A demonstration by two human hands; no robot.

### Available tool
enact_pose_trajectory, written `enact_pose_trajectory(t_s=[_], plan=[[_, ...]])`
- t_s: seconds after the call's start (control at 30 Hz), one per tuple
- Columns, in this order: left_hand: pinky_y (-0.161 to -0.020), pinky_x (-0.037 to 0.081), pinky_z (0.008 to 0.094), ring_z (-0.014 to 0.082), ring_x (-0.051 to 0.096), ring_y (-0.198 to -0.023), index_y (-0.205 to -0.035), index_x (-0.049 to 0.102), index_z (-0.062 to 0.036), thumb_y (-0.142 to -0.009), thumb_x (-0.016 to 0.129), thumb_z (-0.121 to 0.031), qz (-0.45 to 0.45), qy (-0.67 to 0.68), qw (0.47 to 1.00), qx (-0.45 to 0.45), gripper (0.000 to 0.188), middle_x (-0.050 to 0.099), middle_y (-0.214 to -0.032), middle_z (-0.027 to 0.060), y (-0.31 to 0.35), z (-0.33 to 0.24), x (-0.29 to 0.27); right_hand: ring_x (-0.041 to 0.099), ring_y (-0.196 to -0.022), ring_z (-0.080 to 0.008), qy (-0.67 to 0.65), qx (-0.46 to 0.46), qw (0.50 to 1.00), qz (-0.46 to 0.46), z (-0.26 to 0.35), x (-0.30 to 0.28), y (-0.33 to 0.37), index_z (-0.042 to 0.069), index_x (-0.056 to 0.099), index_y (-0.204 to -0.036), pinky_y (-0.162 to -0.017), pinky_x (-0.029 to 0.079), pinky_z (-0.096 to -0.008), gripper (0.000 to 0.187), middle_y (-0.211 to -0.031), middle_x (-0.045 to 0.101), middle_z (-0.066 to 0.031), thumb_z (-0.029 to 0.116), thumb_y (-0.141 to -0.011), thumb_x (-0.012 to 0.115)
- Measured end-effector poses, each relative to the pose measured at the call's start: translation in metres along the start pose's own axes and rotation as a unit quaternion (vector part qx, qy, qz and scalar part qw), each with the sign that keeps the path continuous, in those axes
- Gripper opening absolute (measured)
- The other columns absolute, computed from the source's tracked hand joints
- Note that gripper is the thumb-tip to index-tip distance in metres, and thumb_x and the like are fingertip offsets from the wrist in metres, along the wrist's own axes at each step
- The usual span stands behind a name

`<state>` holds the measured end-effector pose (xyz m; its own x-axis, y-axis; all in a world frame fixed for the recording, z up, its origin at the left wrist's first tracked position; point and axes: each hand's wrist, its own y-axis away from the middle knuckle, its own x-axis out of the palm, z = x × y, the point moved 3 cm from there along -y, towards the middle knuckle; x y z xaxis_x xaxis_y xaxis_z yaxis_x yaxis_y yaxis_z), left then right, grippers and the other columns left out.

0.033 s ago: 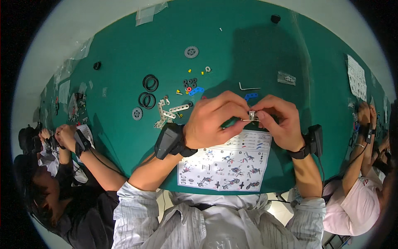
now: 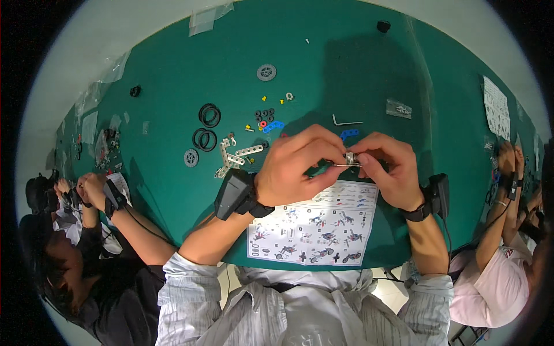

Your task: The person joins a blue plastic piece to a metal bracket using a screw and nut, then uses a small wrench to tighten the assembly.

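Observation:
Between my two hands, just above an instruction sheet [image 2: 306,228], I hold a small silver metal bracket [image 2: 350,157]. My left hand [image 2: 303,164] pinches it from the left with thumb and forefinger. From the other side, my right hand [image 2: 392,167] has its thumb and fingers closed on the same piece. The fingertips cover part of it, so its full shape is hidden. Right behind the fingers lies a blue perforated plate [image 2: 349,134]. Farther back is a bent hex key [image 2: 347,122].
Left of my hands lie silver perforated strips [image 2: 249,151], black rubber rings [image 2: 209,115], grey wheels [image 2: 266,72], small black spacers [image 2: 264,115] and a curved blue piece [image 2: 273,126]. A small clear bag [image 2: 399,109] lies at the right. Other people work at both sides.
My left hand and the bracket have shifted very slightly away from me. Both hands keep their pinch; the loose parts lie as before.

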<state>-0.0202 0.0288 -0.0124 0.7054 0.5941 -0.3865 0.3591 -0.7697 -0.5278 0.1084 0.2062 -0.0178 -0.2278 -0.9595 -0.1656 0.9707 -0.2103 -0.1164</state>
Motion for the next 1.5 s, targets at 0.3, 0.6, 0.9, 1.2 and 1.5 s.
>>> enact_pose_trajectory(t_s=[0.3, 0.6, 0.9, 1.2, 1.5], plan=[[-0.061, 0.053, 0.0241, 0.0131, 0.069, -0.084, -0.101, 0.070, -0.0068, -0.082, 0.083, 0.003, -0.004, 0.073, 0.994, -0.077, 0.025, 0.071, -0.104, 0.0052, -0.001, 0.006, -0.004, 0.073, -0.084, -0.0146, 0.045, -0.082, 0.994, -0.056, 0.018, 0.006, -0.003, 0.002, 0.074, -0.105, -0.065, 0.057, -0.0246, 0.024, -0.109, 0.073, -0.0107, -0.009, -0.084, 0.077], [-0.066, 0.051, 0.0254, 0.0115, 0.064, -0.080, -0.098, 0.070, -0.0044, -0.082, 0.083, 0.003, 0.006, 0.096, 0.992, -0.085, 0.022, 0.071, -0.104, 0.0087, 0.000, 0.004, 0.002, 0.068, -0.079, -0.0136, 0.111, -0.147, 0.982, -0.033, 0.012, 0.006, 0.000, 0.002, 0.073, -0.101, -0.062, 0.054, -0.0248, 0.024, -0.105, 0.073, -0.0109, -0.008, -0.081, 0.082], [-0.057, 0.050, 0.0265, 0.0130, 0.069, -0.078, -0.105, 0.072, -0.0070, -0.080, 0.085, 0.002, -0.005, 0.074, 0.993, -0.090, 0.029, 0.071, -0.102, 0.0041, -0.003, 0.001, 0.002, 0.068, -0.080, -0.0143, 0.120, -0.138, 0.982, -0.034, 0.013, 0.003, -0.001, 0.002, 0.071, -0.098, -0.063, 0.055, -0.0248, 0.022, -0.105, 0.073, -0.0110, -0.008, -0.082, 0.080], [-0.075, 0.059, 0.0282, 0.0166, 0.076, -0.088, -0.117, 0.075, -0.0006, -0.088, 0.078, 0.005, -0.022, 0.102, 0.988, -0.113, 0.030, 0.076, -0.106, 0.0108, -0.001, 0.007, -0.001, 0.069, -0.087, -0.0150, -0.007, -0.067, 0.996, -0.059, 0.006, -0.006, 0.002, 0.000, 0.067, -0.100, -0.072, 0.058, -0.0259, 0.017, -0.106, 0.070, -0.0128, -0.009, -0.088, 0.075], [-0.083, 0.060, 0.0276, 0.0186, 0.080, -0.096, -0.130, 0.069, 0.0044, -0.098, 0.073, 0.005, 0.006, 0.168, 0.970, -0.176, 0.032, 0.080, -0.101, 0.0127, 0.004, 0.012, 0.001, 0.070, -0.090, -0.0144, -0.080, -0.018, 0.995, -0.054, 0.001, -0.006, 0.002, -0.002, 0.066, -0.104, -0.077, 0.059, -0.0258, 0.016, -0.109, 0.067, -0.0129, -0.010, -0.091, 0.073]])
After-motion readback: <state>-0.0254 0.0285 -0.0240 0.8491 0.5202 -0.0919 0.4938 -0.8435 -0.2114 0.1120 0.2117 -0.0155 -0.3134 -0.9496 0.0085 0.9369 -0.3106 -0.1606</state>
